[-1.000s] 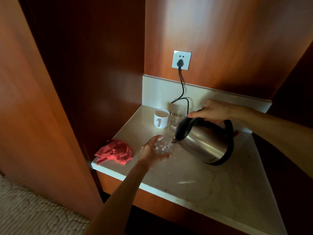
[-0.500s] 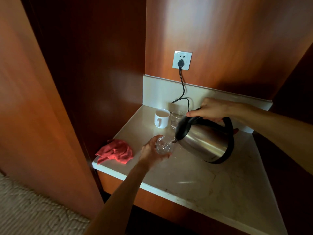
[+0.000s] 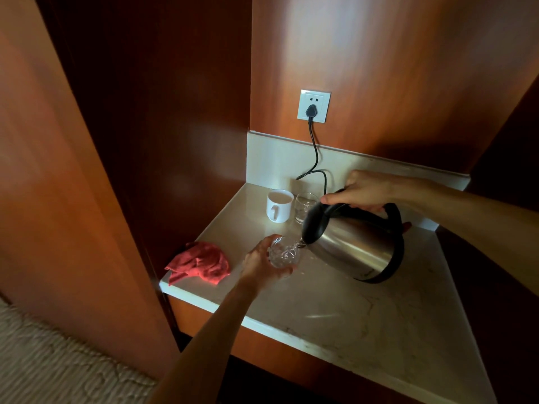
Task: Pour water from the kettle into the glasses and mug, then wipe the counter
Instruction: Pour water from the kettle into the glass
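Observation:
My right hand (image 3: 366,191) grips the black handle of a steel kettle (image 3: 354,244), which is tilted left with its spout over a clear glass (image 3: 284,254). Water runs from the spout into that glass. My left hand (image 3: 259,265) is wrapped around the glass, which stands on the pale stone counter (image 3: 364,310). A white mug (image 3: 279,205) and a second clear glass (image 3: 304,206) stand side by side at the back near the wall. A crumpled red cloth (image 3: 199,265) lies on the counter's front left corner.
A black cord (image 3: 316,158) runs from a plug in the white wall socket (image 3: 313,106) down behind the kettle. Wooden panels close in the alcove at left, back and right. Carpet (image 3: 52,365) lies at lower left.
The pour goes on; both hands, the kettle and the held glass sit almost where they were, with only a small shift of the view.

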Demonstrator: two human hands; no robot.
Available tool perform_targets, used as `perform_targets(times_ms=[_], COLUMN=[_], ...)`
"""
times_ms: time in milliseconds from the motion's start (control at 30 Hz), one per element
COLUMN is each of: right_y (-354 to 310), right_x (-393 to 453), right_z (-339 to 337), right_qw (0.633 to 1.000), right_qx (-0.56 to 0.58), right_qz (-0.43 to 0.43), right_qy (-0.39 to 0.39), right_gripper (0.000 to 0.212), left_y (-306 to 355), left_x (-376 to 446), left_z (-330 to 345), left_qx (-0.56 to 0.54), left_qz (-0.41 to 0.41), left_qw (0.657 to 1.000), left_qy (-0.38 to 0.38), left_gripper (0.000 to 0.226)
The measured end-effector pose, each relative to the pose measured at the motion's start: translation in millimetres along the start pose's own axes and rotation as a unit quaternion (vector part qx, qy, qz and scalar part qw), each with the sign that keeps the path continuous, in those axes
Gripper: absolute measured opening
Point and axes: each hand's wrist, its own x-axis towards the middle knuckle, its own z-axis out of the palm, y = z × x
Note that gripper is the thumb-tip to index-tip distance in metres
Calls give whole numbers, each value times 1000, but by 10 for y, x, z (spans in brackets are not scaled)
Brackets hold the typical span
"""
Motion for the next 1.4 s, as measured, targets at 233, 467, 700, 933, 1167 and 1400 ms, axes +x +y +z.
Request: perform_targets(times_ms=[233,467,700,933,1167,1400], right_y=[16,25,7,-2,-33,130], right_x=[86,163,183,151,92,-11], right_z=[-2,0,-3,-17,-25,53], right_qw=[1000,1000,1000,1000,1000,999], right_qx=[-2,-3,-2,-1,-1,33], right_qz=[0,12,21,20,17,28], right_qy=[-4,-15,-19,-19,-21,-10], right_gripper=[68,71,71,71,71,68], left_y=[11,2,-12,-51,-84,-102], left_x=[-8,-9,-1,15,36,27], left_z=[-8,-2,9,21,36,48], left_qx=[-4,-9,-14,-29,-38,-44], left_qz=[1,3,2,-3,5,-2], left_qw=[1000,1000,1000,1000,999,999], left_qy=[2,3,3,-5,-3,-4], left_gripper=[83,82,83,84,83,84])
